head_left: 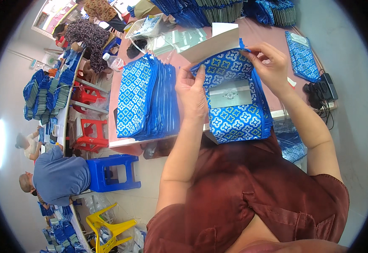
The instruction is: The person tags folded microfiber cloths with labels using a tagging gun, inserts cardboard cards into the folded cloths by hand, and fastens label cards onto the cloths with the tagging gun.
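Head view: the left hand [192, 92] pinches the left corner of a blue-and-white patterned pouch [224, 67] between thumb and fingers, while the right hand [272, 64] pinches the far right corner, its other fingers loosely curled. The pouch is on the near side of the table, its edge lifted between both hands; a stiff pale card [211, 45] slants along that edge on the far side, though whether it sits inside the pouch I cannot tell. Nearer the body, a grey-green label [230, 93] shows on the patterned cloth, above a stack of similar pouches [262, 105]. Left of this, well clear of the right hand, a thick pile of blue pouches [137, 95] leans on the pink tabletop [276, 38]. Farther off lie pale green cards [171, 42] and a white basket [146, 28], with more blue bundles [217, 12] along the far edge. To the right are another patterned pouch [302, 57] and a black device with cables [325, 87]. Beyond the table's left side stand red stools [92, 134], a blue stool [112, 162] and a yellow stool [110, 225]; a co-worker in a blue-grey shirt [61, 175] sits at another bench.
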Action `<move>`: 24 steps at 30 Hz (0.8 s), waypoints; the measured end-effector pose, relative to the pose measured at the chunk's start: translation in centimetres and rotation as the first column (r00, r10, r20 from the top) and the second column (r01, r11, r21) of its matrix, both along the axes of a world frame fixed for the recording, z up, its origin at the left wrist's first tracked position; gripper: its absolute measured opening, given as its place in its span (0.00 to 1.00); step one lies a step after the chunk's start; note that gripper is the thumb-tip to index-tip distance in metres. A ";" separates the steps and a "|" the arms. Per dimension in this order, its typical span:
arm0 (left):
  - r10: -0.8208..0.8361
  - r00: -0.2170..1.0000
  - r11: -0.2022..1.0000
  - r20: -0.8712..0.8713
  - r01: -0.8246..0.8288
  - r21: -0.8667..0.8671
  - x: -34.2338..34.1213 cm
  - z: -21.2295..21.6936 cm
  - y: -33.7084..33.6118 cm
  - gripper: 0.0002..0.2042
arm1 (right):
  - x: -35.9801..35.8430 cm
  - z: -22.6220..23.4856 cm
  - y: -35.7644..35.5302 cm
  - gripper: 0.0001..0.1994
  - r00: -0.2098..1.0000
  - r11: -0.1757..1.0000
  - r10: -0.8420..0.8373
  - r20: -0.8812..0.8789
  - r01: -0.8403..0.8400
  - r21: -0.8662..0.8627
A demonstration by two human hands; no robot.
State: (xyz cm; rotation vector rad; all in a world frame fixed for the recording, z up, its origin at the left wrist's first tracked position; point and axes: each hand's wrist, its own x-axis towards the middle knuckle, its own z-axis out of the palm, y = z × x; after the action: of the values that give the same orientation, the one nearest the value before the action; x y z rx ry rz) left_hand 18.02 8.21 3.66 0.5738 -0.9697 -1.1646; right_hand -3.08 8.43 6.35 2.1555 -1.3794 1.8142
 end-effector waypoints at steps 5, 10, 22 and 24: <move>-0.032 0.999 0.999 -0.024 0.031 -0.019 0.2 0.2 0.3 0.10 | 0.2 -0.5 0.0 0.08 0.981 0.983 0.177 0.081 -0.173 -0.063; -0.121 0.993 0.991 -0.015 0.120 -0.065 0.7 -0.3 0.5 0.11 | 0.2 -0.1 0.8 0.07 0.984 0.986 0.158 0.079 -0.162 0.045; -0.114 0.988 0.989 0.101 0.122 -0.078 0.9 0.6 1.6 0.12 | -0.4 0.0 0.6 0.08 0.992 0.976 0.116 -0.046 -0.122 -0.178; -0.115 0.987 0.989 0.111 0.125 -0.081 1.1 0.4 1.6 0.11 | -0.5 0.0 0.5 0.08 0.992 0.974 0.110 -0.056 -0.119 -0.195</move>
State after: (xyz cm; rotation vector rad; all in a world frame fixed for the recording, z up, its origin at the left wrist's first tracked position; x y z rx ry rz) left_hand 19.11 9.84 4.10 0.5171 -1.1541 -1.2014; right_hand -3.56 8.91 6.30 2.1984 -1.0352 1.8386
